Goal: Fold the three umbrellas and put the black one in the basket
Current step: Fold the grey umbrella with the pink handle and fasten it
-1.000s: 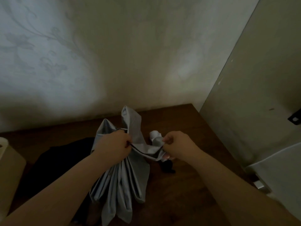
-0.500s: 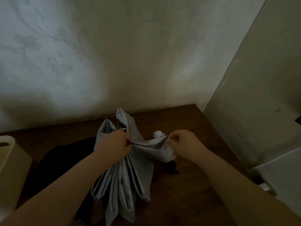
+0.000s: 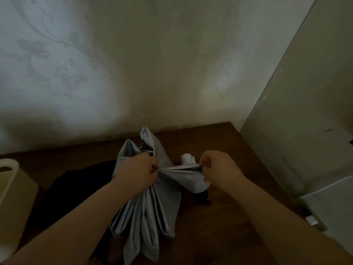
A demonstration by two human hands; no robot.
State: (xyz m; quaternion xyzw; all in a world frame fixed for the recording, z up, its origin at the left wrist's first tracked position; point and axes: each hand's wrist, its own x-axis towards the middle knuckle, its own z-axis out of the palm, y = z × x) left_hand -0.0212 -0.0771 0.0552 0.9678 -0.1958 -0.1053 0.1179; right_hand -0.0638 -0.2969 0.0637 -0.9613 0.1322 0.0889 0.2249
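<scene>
A pale grey umbrella (image 3: pixel 150 213) hangs in loose pleats over the brown table (image 3: pixel 219 226). My left hand (image 3: pixel 137 173) grips its bunched canopy near the middle. My right hand (image 3: pixel 219 169) pinches one fold and holds it stretched out to the right. A white knob (image 3: pixel 188 158) of the umbrella shows between the hands. The black umbrella (image 3: pixel 76 190) lies as a dark heap on the table to the left, partly hidden by my left arm. A dark piece (image 3: pixel 203 197) sits on the table below my right hand. The cream basket (image 3: pixel 13 197) stands at the left edge.
A patterned wall (image 3: pixel 133 73) backs the table. A pale cabinet panel (image 3: pixel 305 131) rises on the right, with a white object (image 3: pixel 328 203) below it. The scene is dim.
My right hand has pulled the grey fold further to the right until it is taut and level. The view has shifted slightly, showing more of the basket.
</scene>
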